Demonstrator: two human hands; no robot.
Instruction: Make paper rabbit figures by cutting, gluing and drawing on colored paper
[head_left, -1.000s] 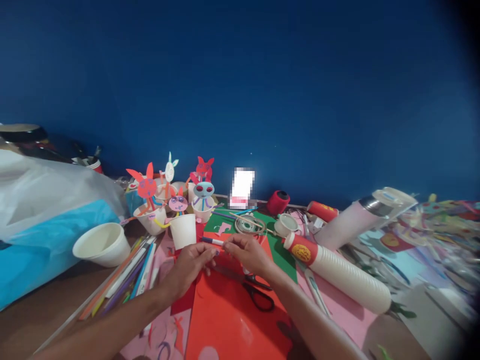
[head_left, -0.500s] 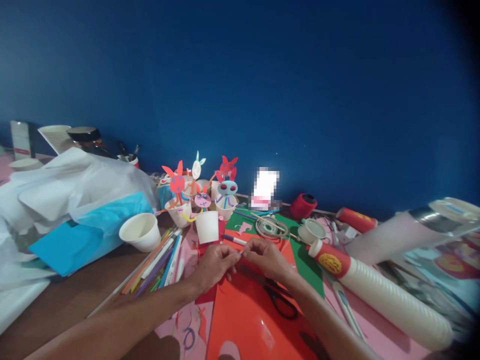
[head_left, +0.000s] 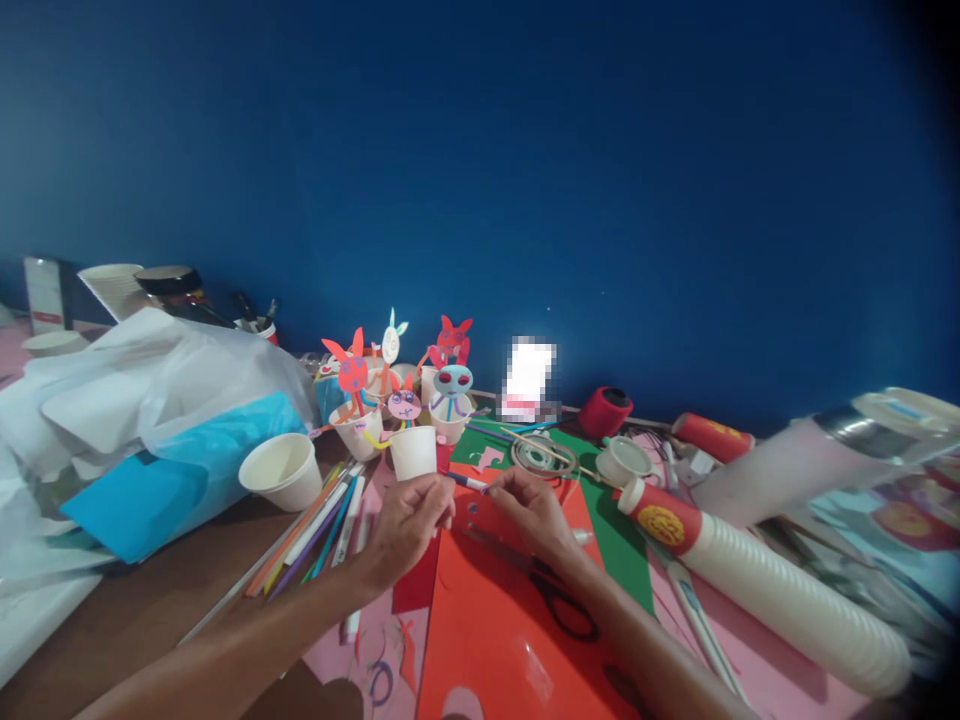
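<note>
1. The left hand [head_left: 412, 525] has its fingers curled well in, thumb against the forefinger; whether anything small is inside cannot be told.
2. The right hand [head_left: 531, 508] has its fingertips drawn together at the right end of a marker [head_left: 466, 481]; whether they grip it cannot be told.
3. That marker lies between the hands, above the far part of an orange sheet [head_left: 487, 640].
4. Scissors [head_left: 576, 622] rest on the sheet, nearer, beside the right forearm.
5. Just beyond the left hand stands a white cup [head_left: 413, 453].
6. Farther right lies a cup stack [head_left: 780, 595].
</note>
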